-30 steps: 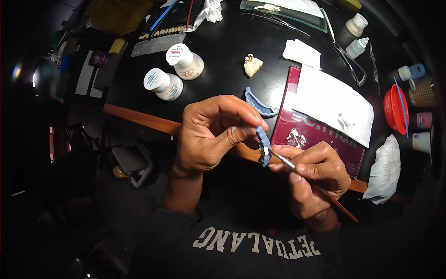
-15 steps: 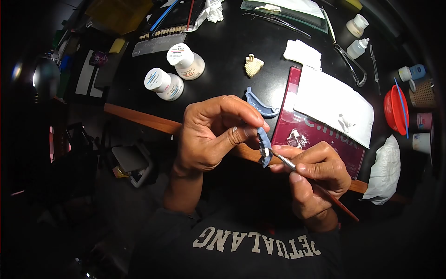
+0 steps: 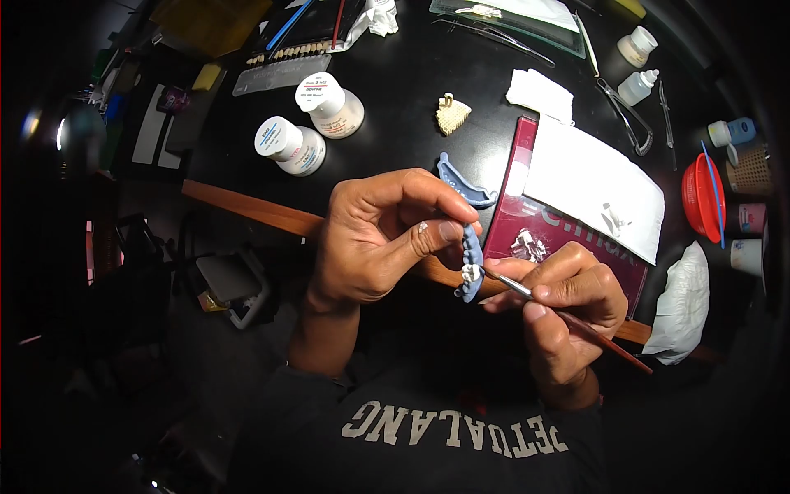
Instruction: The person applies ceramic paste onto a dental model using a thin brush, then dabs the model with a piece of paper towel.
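Between thumb and fingers, my left hand [image 3: 383, 239] pinches the upper end of a blue dental model [image 3: 472, 239] shaped like a row of teeth. White teeth [image 3: 470, 273] stand out on the model's lower part. My right hand [image 3: 572, 309] grips a thin brush [image 3: 514, 286] with a metal ferrule and red-brown handle, its tip right beside the white teeth. Behind my hands lies a second blue model piece [image 3: 465, 183]. A dark red board [image 3: 502, 235] carries a smear of white paste [image 3: 528, 245] close to my right fingers.
Two white-capped powder bottles [image 3: 333, 107] stand at the back left. A beige tooth model piece [image 3: 453, 115] lies mid-table. White tissue [image 3: 592, 181] covers part of the board. A red bowl [image 3: 701, 198] and crumpled tissue [image 3: 685, 305] are at right. A wooden edge [image 3: 251, 210] borders the table.
My left hand has turned the blue model so the white teeth face the camera more. The brush has shifted slightly right, its tip staying close to the model.
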The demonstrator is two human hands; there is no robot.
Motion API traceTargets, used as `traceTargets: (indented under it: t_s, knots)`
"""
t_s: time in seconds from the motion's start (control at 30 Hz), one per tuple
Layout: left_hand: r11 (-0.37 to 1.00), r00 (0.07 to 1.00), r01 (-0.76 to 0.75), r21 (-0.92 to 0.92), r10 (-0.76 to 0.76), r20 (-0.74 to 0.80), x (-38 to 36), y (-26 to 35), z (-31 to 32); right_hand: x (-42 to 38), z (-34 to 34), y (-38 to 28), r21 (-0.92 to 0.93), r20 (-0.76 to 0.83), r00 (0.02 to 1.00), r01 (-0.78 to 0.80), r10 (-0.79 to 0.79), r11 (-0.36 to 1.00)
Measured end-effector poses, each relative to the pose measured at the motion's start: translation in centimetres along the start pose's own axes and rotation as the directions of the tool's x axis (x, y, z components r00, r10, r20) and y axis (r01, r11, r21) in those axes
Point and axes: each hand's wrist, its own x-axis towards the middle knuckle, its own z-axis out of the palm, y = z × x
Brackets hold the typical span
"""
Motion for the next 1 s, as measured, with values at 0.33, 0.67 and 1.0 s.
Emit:
traceTargets:
  t_s: [0.33,0.67,1.0]
  knots:
    - [0.999,1.0,-0.028,0.024,0.028,-0.014,0.05,-0.12,0.15,0.07,-0.16,-0.2,-0.141,0.046,0.999,0.014,-0.007,0.99]
    - [0.999,0.999,-0.035,0.025,0.036,-0.015,0.05,-0.26,0.03,0.17,-0.15,-0.12,-0.113,0.048,0.998,0.035,-0.029,0.993]
    - [0.998,0.998,-0.068,-0.001,0.068,0.018,0.15,-0.54,-0.21,0.08,-0.08,0.01,-0.1,0.037,0.994,0.103,-0.1,0.99]
